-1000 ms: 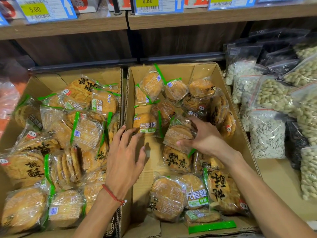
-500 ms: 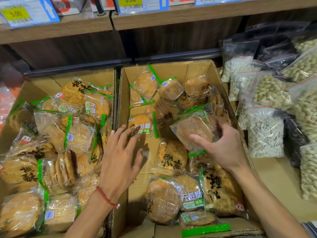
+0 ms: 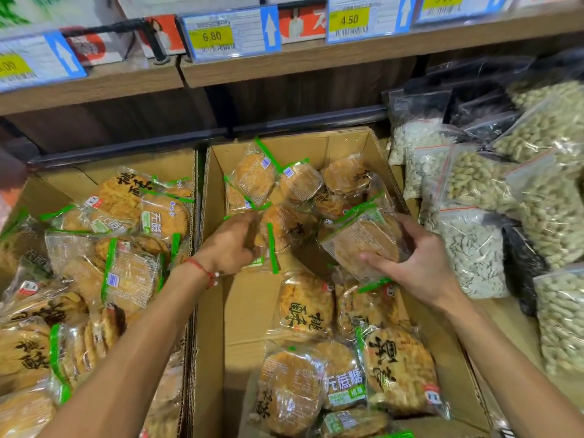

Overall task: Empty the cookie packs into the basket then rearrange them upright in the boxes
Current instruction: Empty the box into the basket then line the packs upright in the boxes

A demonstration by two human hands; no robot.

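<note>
Right hand is closed round a pack: thumb across the near face, fingers wrapped behind the far edge. I'm holding that pack tilted, up off the pile, over the right side of the box.

Left hand is reaching into the middle of the same box, fingers curled down round a second pack with a green strip down its side. The fingertips are hidden under the hand, so I can't tell how tight the grip is. That one is still low in the box, touching its neighbours. There's a red string bracelet on that wrist.

The rest of the box is loose packs lying flat or leaning, bunched at the far end and the near end, with bare cardboard floor between them on the left.

Touching the box's left wall is the left box, heaped with more of the same. Right of the box are clear bags of nuts and seeds. Above and behind it is a wooden shelf with price tags reading 6.80 and 4.50.
</note>
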